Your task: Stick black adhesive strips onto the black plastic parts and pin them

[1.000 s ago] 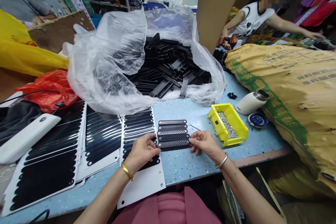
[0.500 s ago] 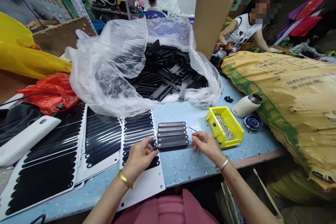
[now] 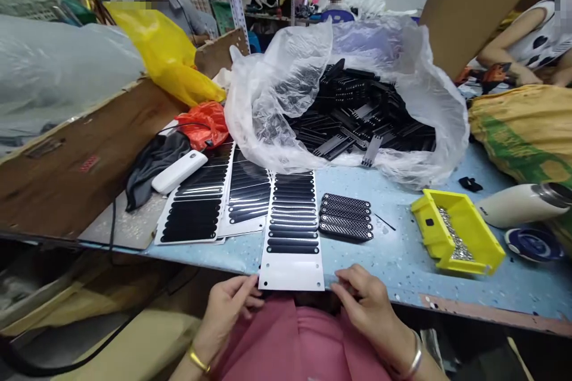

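Observation:
At the table's front edge my left hand (image 3: 232, 306) has thumb and forefinger pressed together by the lower left corner of a white backing sheet (image 3: 292, 271). Whether they pinch the sheet or something small, I cannot make out. Across the sheet lie black rounded-end adhesive strips (image 3: 294, 214). Just right of its lower right corner is my right hand (image 3: 364, 300), thumb and forefinger apart, the other fingers curled. Beside the sheet several black patterned bars (image 3: 346, 216) with screws at their ends lie in a row. A thin black rod (image 3: 385, 222) rests on the table to their right.
A yellow bin (image 3: 422, 226) of small metal parts stands at right, near a white flask (image 3: 522, 205) and blue lid (image 3: 534, 244). Behind, a clear plastic bag (image 3: 259, 125) holds many black parts (image 3: 357, 113). More strip sheets (image 3: 192, 220) and a white device (image 3: 179, 171) lie left.
Both hands have drawn back toward my body, to the sheet's lower corners. The thin rod, earlier at my right fingertips, now lies apart from the hand. The view has turned left.

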Demonstrator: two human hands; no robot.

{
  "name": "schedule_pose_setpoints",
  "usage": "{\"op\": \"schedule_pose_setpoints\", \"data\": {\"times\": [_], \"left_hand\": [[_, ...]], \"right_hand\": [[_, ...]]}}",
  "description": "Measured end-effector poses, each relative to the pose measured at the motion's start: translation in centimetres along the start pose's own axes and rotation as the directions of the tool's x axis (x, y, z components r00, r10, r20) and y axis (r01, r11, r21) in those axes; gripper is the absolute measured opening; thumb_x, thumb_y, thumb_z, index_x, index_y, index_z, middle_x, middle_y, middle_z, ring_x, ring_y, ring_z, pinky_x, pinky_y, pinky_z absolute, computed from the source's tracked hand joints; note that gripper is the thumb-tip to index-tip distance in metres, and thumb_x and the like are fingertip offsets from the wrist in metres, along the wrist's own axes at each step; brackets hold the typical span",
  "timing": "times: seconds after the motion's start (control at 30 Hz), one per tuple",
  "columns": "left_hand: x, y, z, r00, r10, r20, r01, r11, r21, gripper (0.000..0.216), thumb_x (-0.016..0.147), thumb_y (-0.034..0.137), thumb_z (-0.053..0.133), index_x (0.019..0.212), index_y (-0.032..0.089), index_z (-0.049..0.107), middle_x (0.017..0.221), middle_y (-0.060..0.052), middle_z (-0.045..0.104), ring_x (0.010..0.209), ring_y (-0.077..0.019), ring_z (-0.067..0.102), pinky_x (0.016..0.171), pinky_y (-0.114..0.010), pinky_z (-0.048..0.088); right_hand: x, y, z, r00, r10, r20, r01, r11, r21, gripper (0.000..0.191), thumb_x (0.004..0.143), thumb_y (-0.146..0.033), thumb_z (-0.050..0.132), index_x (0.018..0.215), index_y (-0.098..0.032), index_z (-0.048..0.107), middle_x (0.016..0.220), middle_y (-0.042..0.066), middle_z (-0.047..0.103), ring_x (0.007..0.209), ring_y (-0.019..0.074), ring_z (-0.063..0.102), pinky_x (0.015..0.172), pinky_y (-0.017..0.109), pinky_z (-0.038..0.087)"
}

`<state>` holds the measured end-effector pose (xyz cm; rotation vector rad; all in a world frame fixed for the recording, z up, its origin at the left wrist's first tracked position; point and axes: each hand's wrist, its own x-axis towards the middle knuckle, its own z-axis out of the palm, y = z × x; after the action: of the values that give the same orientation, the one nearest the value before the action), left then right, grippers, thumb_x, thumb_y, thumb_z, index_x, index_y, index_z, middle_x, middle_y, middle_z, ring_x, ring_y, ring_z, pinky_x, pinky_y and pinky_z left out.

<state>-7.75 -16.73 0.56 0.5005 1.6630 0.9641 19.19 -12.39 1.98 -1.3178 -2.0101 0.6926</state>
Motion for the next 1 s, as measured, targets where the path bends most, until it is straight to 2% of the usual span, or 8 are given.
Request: {"op": "schedule_pose_setpoints", "data": {"times": [0.13,0.23,0.37,0.53,0.73,0.83,0.9,1.0], "left_hand": [[-0.5,-0.2,1.4,0.992,-0.109,0.061,0.122,0.954,-0.274,0.043,0.054,0.047,0.083,0.067,0.009,0.066,0.062,-0.011,0.070,0.053,-0.0185,0.067,0.040,-0.018,0.042],[-1.1,-0.6,1.2,0.985,-0.121,0.122,0.153,0.941,-0.303,0.042,0.055,0.043,0.084,0.068,0.008,0.066,0.063,-0.012,0.070,0.052,-0.0173,0.067,0.041,-0.018,0.042],[-1.9,-0.6,0.8,0.985,-0.064,0.161,0.114,0.939,-0.324,0.042,0.060,0.042,0.083,0.079,0.007,0.069,0.075,-0.013,0.073,0.060,-0.0195,0.070,0.046,-0.020,0.047],[-1.5,1.1,0.9,0.978,0.001,0.211,0.079,0.926,-0.369,0.041,0.066,0.039,0.079,0.092,0.010,0.068,0.085,-0.012,0.073,0.069,-0.0228,0.071,0.047,-0.022,0.049],[-0.2,2.3,2.0,0.964,0.057,0.260,0.032,0.945,-0.325,0.038,0.066,0.044,0.077,0.082,0.011,0.066,0.061,-0.002,0.065,0.045,-0.0113,0.057,0.039,-0.021,0.044],[0.3,2.1,2.4,0.972,0.056,0.230,0.019,0.950,-0.313,0.035,0.061,0.041,0.080,0.072,0.012,0.064,0.055,0.001,0.061,0.042,-0.0093,0.052,0.039,-0.020,0.042],[0.4,1.9,2.4,0.978,0.059,0.201,0.008,0.948,-0.318,0.034,0.057,0.036,0.083,0.070,0.011,0.064,0.055,0.000,0.062,0.044,-0.0095,0.053,0.041,-0.020,0.043],[0.5,1.9,2.4,0.981,0.045,0.190,0.029,0.930,-0.366,0.037,0.056,0.033,0.083,0.082,0.011,0.070,0.062,-0.002,0.067,0.047,-0.0113,0.056,0.043,-0.021,0.045]], "right_hand": [[1.0,-2.1,1.6,0.984,-0.135,0.120,0.147,0.985,-0.093,0.012,0.079,-0.020,0.064,0.089,-0.014,0.067,0.066,0.003,0.056,0.061,0.0166,0.054,0.056,0.027,0.042],[1.6,-2.9,3.1,0.947,-0.168,0.273,0.230,0.949,-0.215,0.020,0.071,-0.018,0.070,0.090,-0.014,0.066,0.076,0.007,0.059,0.068,0.0192,0.055,0.061,0.029,0.041],[2.0,-2.7,4.5,0.899,-0.181,0.399,0.322,0.890,-0.322,0.010,0.076,-0.007,0.058,0.077,-0.016,0.064,0.073,0.006,0.058,0.064,0.0165,0.050,0.057,0.028,0.033],[1.6,-2.5,4.1,0.887,-0.339,0.313,0.410,0.890,-0.198,0.026,0.081,-0.003,0.044,0.067,-0.015,0.061,0.064,0.005,0.052,0.059,0.0152,0.044,0.056,0.027,0.029],[0.4,-2.9,3.4,0.868,-0.427,0.255,0.467,0.875,-0.127,0.029,0.086,-0.003,0.040,0.073,-0.015,0.063,0.065,0.006,0.053,0.062,0.0159,0.045,0.057,0.027,0.029],[0.2,-2.9,3.1,0.869,-0.396,0.296,0.447,0.885,-0.129,0.026,0.088,-0.011,0.045,0.068,-0.016,0.061,0.066,0.005,0.054,0.062,0.0155,0.046,0.057,0.027,0.030],[0.5,-2.8,3.1,0.897,-0.337,0.287,0.378,0.920,-0.101,0.025,0.088,-0.021,0.053,0.064,-0.016,0.059,0.065,0.004,0.053,0.060,0.0147,0.047,0.057,0.027,0.033],[1.5,-2.5,3.7,0.961,-0.244,0.129,0.253,0.966,-0.054,0.025,0.089,-0.022,0.050,0.067,-0.016,0.061,0.062,0.004,0.052,0.058,0.0142,0.048,0.056,0.026,0.035]]}}
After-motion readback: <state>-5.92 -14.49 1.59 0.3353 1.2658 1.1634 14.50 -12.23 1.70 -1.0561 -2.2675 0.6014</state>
